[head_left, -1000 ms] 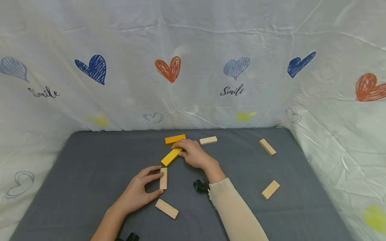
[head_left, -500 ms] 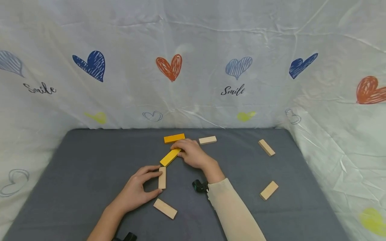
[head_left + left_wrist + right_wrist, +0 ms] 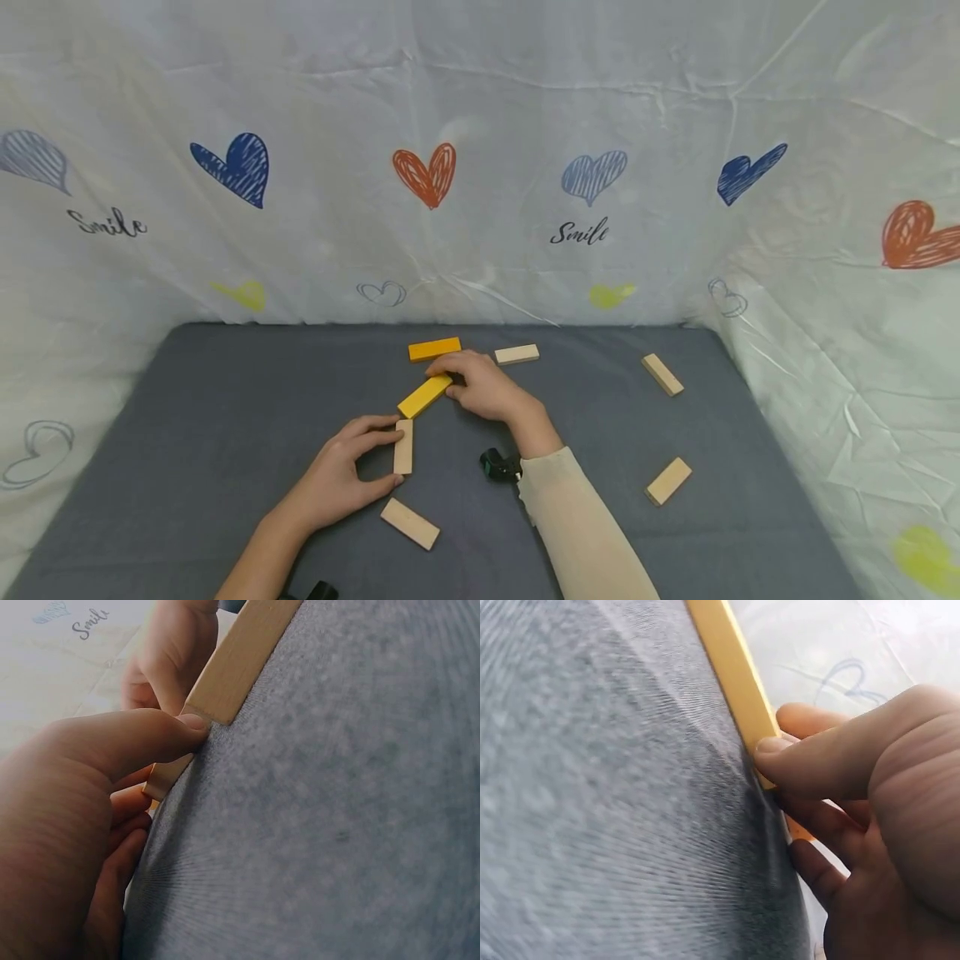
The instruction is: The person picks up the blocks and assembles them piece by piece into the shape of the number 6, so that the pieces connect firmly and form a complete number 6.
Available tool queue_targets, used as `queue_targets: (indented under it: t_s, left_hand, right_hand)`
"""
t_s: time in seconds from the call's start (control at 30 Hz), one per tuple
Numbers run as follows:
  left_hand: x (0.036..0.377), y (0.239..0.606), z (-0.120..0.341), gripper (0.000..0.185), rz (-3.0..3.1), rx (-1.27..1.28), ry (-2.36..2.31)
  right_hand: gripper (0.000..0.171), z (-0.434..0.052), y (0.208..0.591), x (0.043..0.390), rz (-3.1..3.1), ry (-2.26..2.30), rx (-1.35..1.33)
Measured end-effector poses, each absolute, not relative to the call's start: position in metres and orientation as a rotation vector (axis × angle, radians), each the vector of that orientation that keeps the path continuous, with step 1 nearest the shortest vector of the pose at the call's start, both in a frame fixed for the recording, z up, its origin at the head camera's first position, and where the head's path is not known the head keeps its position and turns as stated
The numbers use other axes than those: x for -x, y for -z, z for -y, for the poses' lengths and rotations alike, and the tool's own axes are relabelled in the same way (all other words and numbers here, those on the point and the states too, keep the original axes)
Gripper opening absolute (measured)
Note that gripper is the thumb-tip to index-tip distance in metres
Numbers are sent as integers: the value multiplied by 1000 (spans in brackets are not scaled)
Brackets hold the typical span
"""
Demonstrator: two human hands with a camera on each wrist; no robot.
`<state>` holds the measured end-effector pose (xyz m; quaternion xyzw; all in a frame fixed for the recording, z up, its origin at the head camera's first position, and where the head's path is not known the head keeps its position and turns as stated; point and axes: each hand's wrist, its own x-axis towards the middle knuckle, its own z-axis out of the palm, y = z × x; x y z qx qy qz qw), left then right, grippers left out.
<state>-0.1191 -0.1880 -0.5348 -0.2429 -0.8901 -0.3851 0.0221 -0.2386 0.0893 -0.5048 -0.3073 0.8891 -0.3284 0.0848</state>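
Between the left hand's [image 3: 341,479] thumb and fingers sits one plain wooden block [image 3: 403,447], pinched; just beyond it the right hand [image 3: 483,386] pinches one of two yellow blocks [image 3: 424,395]. The second yellow block [image 3: 434,349] lies past that hand. Five plain blocks in all dot the grey mat [image 3: 187,417]: one near the left hand, three out to the right.

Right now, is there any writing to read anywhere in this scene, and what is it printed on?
"Smile": black script on the white heart-printed plastic sheet, below the pale blue heart.
"Smile": again at left, on the same sheet.
"Smil": cut off, left wrist view.
Wooden blocks: no writing.
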Motion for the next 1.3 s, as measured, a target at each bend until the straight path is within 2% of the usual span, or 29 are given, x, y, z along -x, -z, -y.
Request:
queue_targets:
  t_s: [0.4,0.57,0.77,1.3]
  left_hand:
    - [115,539,192,58,2747,763,1215]
    - [113,537,193,61,2743,755,1213]
    - [118,536,189,61,2747,756,1213]
    - [118,537,190,60,2736,780,1213]
  right_hand:
    - [35,-89,501,232,-2592,1120,823]
    - [40,-85,498,231,-2605,1226,772]
    - [40,-83,490,242,-2673,1329,691]
    - [41,-82,485,277,-2785,1169,678]
